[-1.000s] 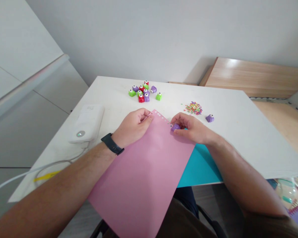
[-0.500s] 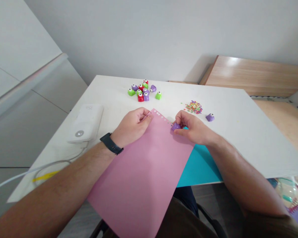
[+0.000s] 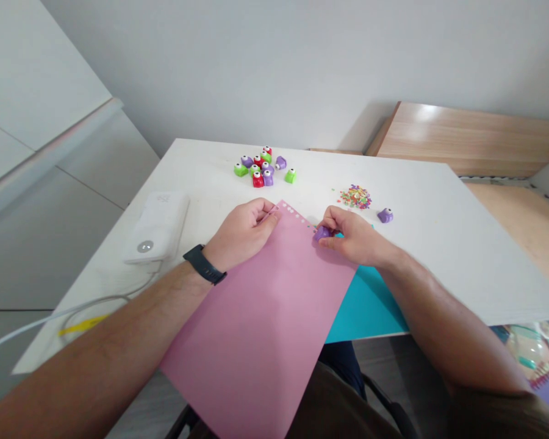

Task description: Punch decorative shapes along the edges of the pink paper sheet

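One pink sheet [image 3: 265, 317] slants over the near edge of the white counter [image 3: 439, 256], which stands by a pale wall [image 3: 256, 73]. Cabinets [image 3: 73, 183] fill the left side; a wooden board [image 3: 476, 131] leans at the far right. On the counter lie a cluster of red, green and purple punches [image 3: 257, 179], a heap of confetti [image 3: 355, 196], a spare punch [image 3: 385, 215] and a white box [image 3: 158, 225] with cables.

The left hand [image 3: 247, 231] has its grip closed, thumb and fingers pinching the sheet's top corner. The right hand [image 3: 354, 235] curls its grip around a purple punch [image 3: 321, 234] at the sheet's upper edge, beside a row of holes [image 3: 297, 214]. Its fingers partly cover that punch, so whether paper sits in the slot is hard to tell. A blue sheet [image 3: 366, 305] is mostly hidden underneath; clutter [image 3: 531, 353] at lower right is cut off.
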Tool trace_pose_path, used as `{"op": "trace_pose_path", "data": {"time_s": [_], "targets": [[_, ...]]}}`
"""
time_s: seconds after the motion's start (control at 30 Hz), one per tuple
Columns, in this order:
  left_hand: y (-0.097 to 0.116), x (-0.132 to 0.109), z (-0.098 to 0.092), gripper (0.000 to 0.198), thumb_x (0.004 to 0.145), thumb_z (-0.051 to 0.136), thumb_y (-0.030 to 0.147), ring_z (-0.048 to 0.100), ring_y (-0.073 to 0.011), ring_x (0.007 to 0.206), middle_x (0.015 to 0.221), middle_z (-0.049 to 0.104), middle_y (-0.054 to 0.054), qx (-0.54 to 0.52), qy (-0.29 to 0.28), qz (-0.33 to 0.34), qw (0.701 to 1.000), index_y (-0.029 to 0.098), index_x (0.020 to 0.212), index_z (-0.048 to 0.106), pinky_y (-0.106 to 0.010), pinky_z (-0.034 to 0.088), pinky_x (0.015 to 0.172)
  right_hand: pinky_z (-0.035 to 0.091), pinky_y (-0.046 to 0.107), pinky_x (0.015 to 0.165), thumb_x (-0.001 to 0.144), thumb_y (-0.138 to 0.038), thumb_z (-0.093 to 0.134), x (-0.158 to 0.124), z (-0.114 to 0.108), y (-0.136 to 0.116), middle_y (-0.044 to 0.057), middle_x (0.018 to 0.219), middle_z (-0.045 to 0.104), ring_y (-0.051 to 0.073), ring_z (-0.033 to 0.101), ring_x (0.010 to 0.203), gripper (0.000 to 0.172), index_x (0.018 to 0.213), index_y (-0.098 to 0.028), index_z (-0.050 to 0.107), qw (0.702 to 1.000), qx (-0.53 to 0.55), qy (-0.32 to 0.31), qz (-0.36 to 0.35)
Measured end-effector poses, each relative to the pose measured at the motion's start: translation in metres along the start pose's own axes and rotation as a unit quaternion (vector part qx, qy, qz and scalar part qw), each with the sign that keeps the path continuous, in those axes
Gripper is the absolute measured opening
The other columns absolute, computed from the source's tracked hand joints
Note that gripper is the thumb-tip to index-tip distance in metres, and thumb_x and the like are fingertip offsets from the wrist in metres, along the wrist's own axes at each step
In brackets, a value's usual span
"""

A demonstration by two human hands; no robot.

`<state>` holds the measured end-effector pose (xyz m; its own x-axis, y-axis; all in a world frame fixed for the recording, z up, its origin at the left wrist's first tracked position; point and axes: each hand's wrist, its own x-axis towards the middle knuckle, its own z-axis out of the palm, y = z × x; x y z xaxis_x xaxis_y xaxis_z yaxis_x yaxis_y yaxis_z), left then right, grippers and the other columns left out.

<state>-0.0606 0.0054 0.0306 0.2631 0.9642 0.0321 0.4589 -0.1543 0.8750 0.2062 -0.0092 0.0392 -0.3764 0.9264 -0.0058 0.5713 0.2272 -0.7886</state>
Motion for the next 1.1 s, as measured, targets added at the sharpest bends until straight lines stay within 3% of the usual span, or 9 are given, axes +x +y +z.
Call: {"op": "trace_pose_path", "data": {"time_s": [0.17, 0.33, 0.43, 0.5, 0.6, 0.77, 0.9, 1.0, 1.1], "targets": [[-0.002, 0.001, 0.001, 0.038, 0.100, 0.059, 0.057, 0.066, -0.0179, 0.072, 0.085, 0.073, -0.001, 0.005, -0.003, 0.007, 1.000, 0.021, 0.103, 0.067, -0.030, 0.047, 0.063, 0.031, 0.032, 0.068, 0.077, -0.023, 0.069, 0.001, 0.001, 0.002, -0.004, 0.079, 0.055, 0.016, 0.048, 0.075, 0.036, 0.079, -0.026, 0.034, 1.000, -0.018, -0.001, -0.003], [-0.007, 0.004, 0.001, 0.042, 0.098, 0.064, 0.056, 0.073, -0.0222, 0.092, 0.107, 0.077, -0.006, 0.038, 0.027, 0.045, 0.998, 0.022, 0.122, 0.064, -0.036, 0.058, 0.083, 0.030, 0.032, 0.067, 0.075, -0.023, 0.070, 0.002, 0.002, 0.001, -0.005, 0.077, 0.054, 0.016, 0.044, 0.073, 0.036, 0.078, -0.026, 0.035, 0.999, -0.038, 0.006, -0.003], [0.000, 0.005, 0.001, 0.058, 0.093, 0.072, 0.049, 0.065, -0.0287, 0.127, 0.142, 0.067, -0.013, 0.138, 0.089, 0.175, 0.971, 0.020, 0.141, 0.057, -0.045, 0.054, 0.107, 0.030, 0.031, 0.066, 0.075, -0.023, 0.070, 0.002, 0.002, 0.000, -0.006, 0.073, 0.051, 0.015, 0.042, 0.070, 0.036, 0.078, -0.026, 0.035, 0.999, -0.050, 0.014, -0.007], [0.009, 0.006, 0.004, 0.057, 0.094, 0.074, 0.049, 0.058, -0.0311, 0.138, 0.145, 0.066, -0.014, 0.195, 0.062, 0.269, 0.941, 0.020, 0.141, 0.060, -0.050, 0.043, 0.121, 0.029, 0.031, 0.065, 0.076, -0.024, 0.070, 0.003, 0.002, 0.000, -0.006, 0.072, 0.050, 0.015, 0.041, 0.070, 0.035, 0.078, -0.026, 0.035, 0.998, -0.055, 0.017, -0.010], [0.022, 0.008, 0.015, 0.062, 0.091, 0.076, 0.057, 0.057, -0.0342, 0.139, 0.144, 0.067, -0.015, 0.235, -0.005, 0.311, 0.921, 0.018, 0.138, 0.064, -0.052, 0.040, 0.122, 0.029, 0.031, 0.066, 0.076, -0.023, 0.069, 0.002, 0.001, 0.001, -0.006, 0.072, 0.051, 0.016, 0.042, 0.070, 0.034, 0.079, -0.026, 0.036, 0.998, -0.054, 0.021, -0.017], [0.031, 0.023, 0.035, 0.059, 0.089, 0.074, 0.064, 0.048, -0.0420, 0.146, 0.130, 0.074, -0.016, 0.322, -0.086, 0.293, 0.896, 0.019, 0.128, 0.071, -0.062, 0.028, 0.120, 0.030, 0.031, 0.067, 0.076, -0.021, 0.067, 0.001, 0.002, 0.000, -0.005, 0.076, 0.055, 0.016, 0.045, 0.072, 0.031, 0.080, -0.026, 0.037, 0.998, -0.052, 0.025, -0.024], [0.034, 0.035, 0.040, 0.047, 0.086, 0.075, 0.065, 0.050, -0.0416, 0.145, 0.111, 0.079, -0.012, 0.323, -0.128, 0.265, 0.899, 0.022, 0.104, 0.077, -0.065, 0.021, 0.121, 0.028, 0.031, 0.064, 0.075, -0.018, 0.065, 0.001, 0.003, -0.002, -0.006, 0.071, 0.051, 0.016, 0.042, 0.069, 0.030, 0.079, -0.027, 0.037, 0.997, -0.068, 0.023, -0.030], [0.035, 0.039, 0.041, 0.045, 0.085, 0.077, 0.062, 0.053, -0.0400, 0.143, 0.112, 0.078, -0.011, 0.323, -0.144, 0.256, 0.900, 0.022, 0.105, 0.077, -0.062, 0.021, 0.122, 0.026, 0.031, 0.063, 0.075, -0.018, 0.065, 0.001, 0.005, -0.001, -0.006, 0.070, 0.049, 0.015, 0.039, 0.067, 0.030, 0.079, -0.027, 0.037, 0.996, -0.075, 0.026, -0.036], [0.035, 0.040, 0.042, 0.044, 0.086, 0.078, 0.060, 0.063, -0.0362, 0.130, 0.112, 0.077, -0.012, 0.332, -0.161, 0.256, 0.893, 0.020, 0.105, 0.075, -0.055, 0.030, 0.118, 0.026, 0.031, 0.063, 0.077, -0.020, 0.066, 0.001, 0.007, 0.000, -0.006, 0.070, 0.049, 0.015, 0.039, 0.066, 0.029, 0.080, -0.027, 0.038, 0.995, -0.085, 0.027, -0.048]]}}
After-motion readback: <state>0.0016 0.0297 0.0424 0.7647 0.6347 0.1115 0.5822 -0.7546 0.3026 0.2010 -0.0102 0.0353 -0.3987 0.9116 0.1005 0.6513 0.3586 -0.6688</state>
